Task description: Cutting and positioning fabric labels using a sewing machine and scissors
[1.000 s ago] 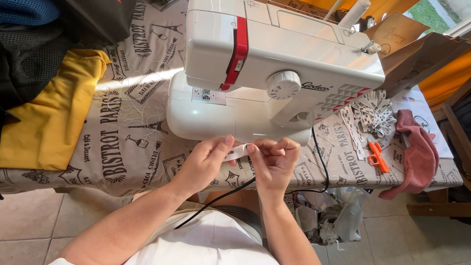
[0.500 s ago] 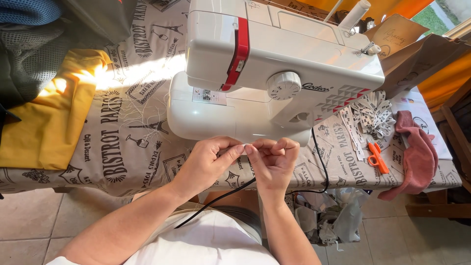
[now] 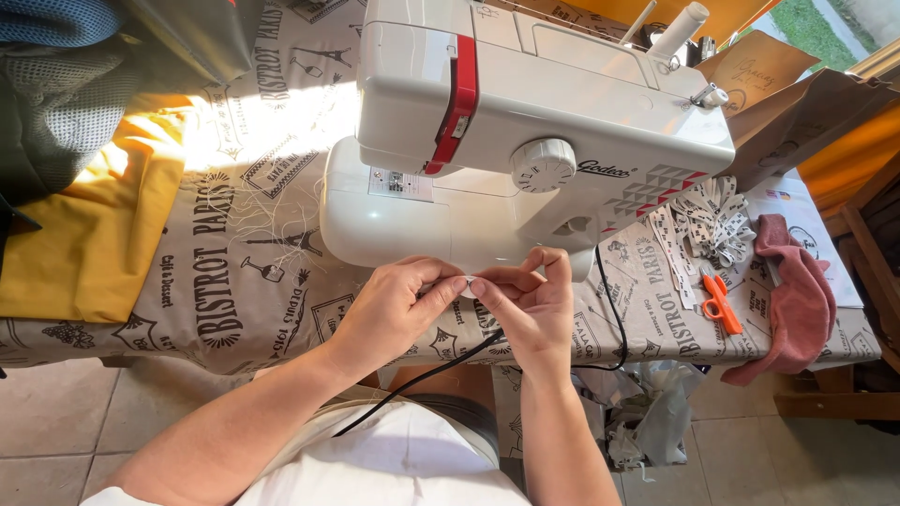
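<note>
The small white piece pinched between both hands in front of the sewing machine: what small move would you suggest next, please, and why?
Probably a slight lift or turn of the small white piece into the light. The left hand and right hand meet fingertip to fingertip over it, hiding nearly all of it, close before the white sewing machine. What it is cannot be told.

The sewing machine [image 3: 525,141] stands on the table cloth [image 3: 234,281]. The left hand [image 3: 394,309] and right hand [image 3: 530,305] meet just in front of it. Folded cloth [image 3: 84,234] lies far left. Small scissors [image 3: 720,305] lie to the right, beside a crumpled cloth [image 3: 797,300].
</note>
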